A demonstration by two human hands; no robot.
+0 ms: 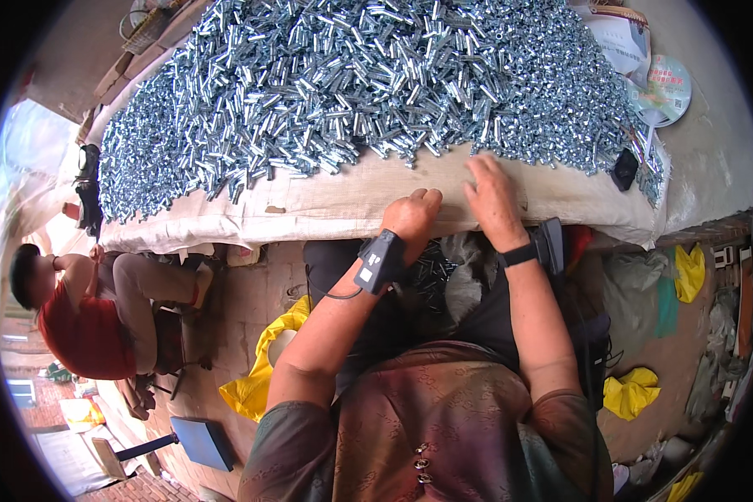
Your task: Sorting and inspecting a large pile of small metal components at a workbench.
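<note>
A large heap of shiny metal sleeves covers the far side of a table spread with pale cloth. Smaller metal pieces lie on its right side. At the table's near edge my left hand is closed, fingers curled; whatever they hold is hidden. My right hand is beside it over the cloth, fingers stretched toward the heap's near edge and thumb apart, with nothing visible in it. Below the edge, between my knees, several dark slim metal pieces lie beside a greyish plastic bag.
A person in a red top sits at the table's left end. A round hand fan and a black object lie at the right end. Yellow bags are on the floor; a blue-topped stool stands lower left.
</note>
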